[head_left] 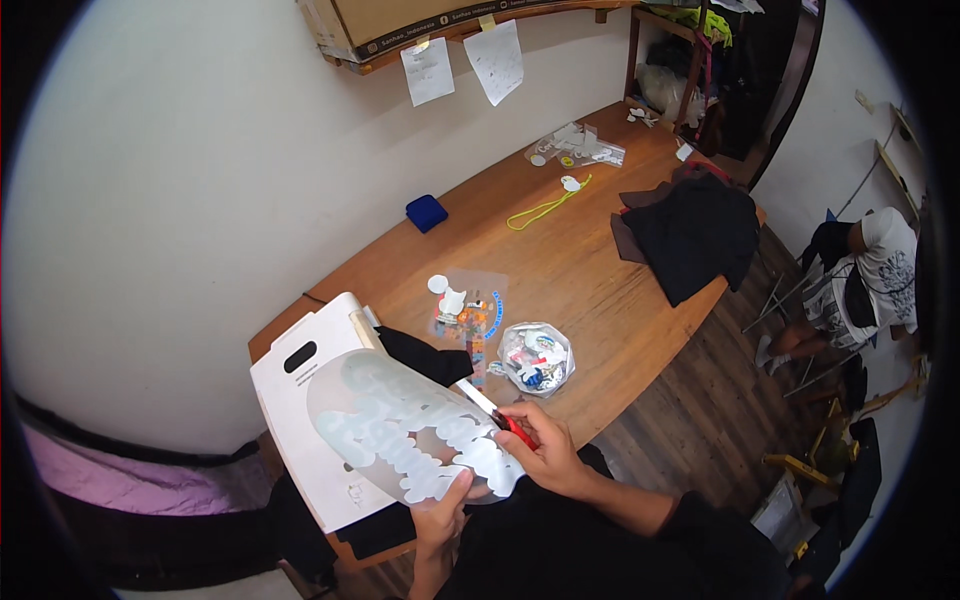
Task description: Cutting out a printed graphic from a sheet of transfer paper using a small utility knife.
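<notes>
Right hand [548,452] curls around a red-and-black-handled cutting tool [517,431]. Left hand [438,518] pinches the near edge of a curved, translucent plastic sheet [385,412] bearing pale shapes.

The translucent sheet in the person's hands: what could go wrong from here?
The red-handled tool in the right hand is at the edge of the translucent sheet; if it is a cutter, a slip might nick the white shapes.
The sheet curves, with the left hand holding its lower edge, so it could flex or slide out of that grip.
The clear bowl of small pieces stands just beyond the right hand; a careless swing might knock it.
</notes>
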`<action>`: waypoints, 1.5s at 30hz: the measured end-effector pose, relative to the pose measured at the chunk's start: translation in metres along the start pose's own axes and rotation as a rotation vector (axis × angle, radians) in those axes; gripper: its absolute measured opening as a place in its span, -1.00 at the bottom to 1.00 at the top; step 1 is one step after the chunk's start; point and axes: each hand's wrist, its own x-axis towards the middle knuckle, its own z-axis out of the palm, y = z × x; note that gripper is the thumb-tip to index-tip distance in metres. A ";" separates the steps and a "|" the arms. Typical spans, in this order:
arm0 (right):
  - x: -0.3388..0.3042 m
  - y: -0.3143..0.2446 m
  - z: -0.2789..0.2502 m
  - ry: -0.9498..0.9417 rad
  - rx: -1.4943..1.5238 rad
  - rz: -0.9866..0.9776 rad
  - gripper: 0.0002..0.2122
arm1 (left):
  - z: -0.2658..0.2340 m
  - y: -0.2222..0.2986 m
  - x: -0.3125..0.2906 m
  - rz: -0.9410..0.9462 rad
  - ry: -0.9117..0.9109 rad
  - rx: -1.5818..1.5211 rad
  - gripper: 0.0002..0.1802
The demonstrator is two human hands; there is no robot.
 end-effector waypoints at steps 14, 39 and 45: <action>0.001 0.011 -0.005 -0.009 0.072 0.043 -0.75 | 0.011 0.001 0.001 0.084 0.043 -0.008 -0.40; 0.008 -0.017 -0.020 -0.130 -0.006 0.045 -0.73 | 0.011 0.006 0.002 0.105 -0.092 0.063 -0.45; 0.006 -0.015 -0.017 -0.121 0.043 0.064 -0.74 | 0.009 0.006 0.001 0.111 -0.090 0.064 -0.40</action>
